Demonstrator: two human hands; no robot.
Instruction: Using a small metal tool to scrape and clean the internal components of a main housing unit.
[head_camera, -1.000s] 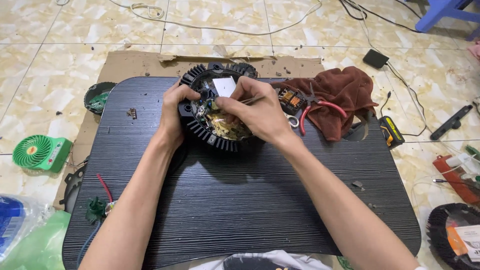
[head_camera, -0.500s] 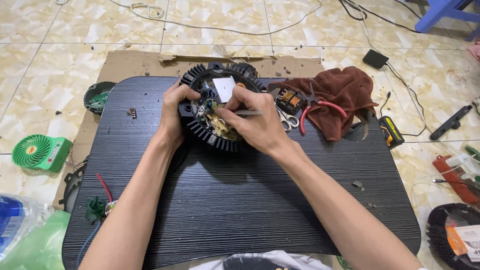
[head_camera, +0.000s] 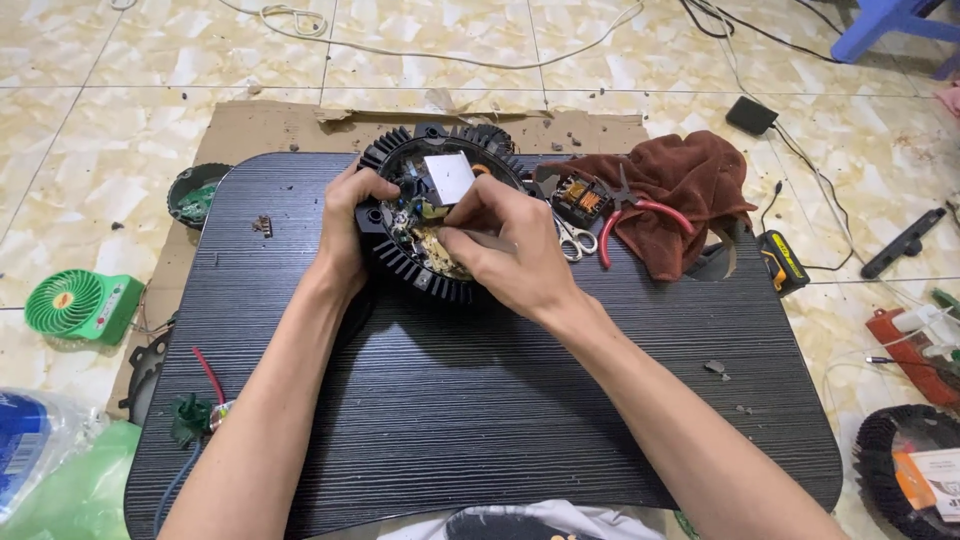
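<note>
The black ribbed board (head_camera: 480, 400) is filling the middle of the frame, lying over cardboard (head_camera: 270, 125) on a pale tiled floor (head_camera: 100, 150), a flat surface for working low to the ground. On its upper centre is sitting the round black housing (head_camera: 440, 285), ringed with stubby cooling fins, its open top showing a white square part and a crumbly yellowish patch among small components.

The left hand (head_camera: 350, 225) is wrapping the housing's left rim, fingers curled over the fins, probably bracing it so it does not turn. The right hand (head_camera: 505, 245) is coming in from the right, fingertips pinched together over the innards on what looks like a slim dark tool; the tool is too hidden to name.

Just right of the housing, a brown cloth (head_camera: 690, 190) is lying rumpled and soft, with red-handled pliers (head_camera: 640, 215) resting on it and small scissors (head_camera: 575, 240) beside them, all close to the working hand. At the left edge of the frame a green mini fan (head_camera: 80, 305) is sitting on the tiles.
</note>
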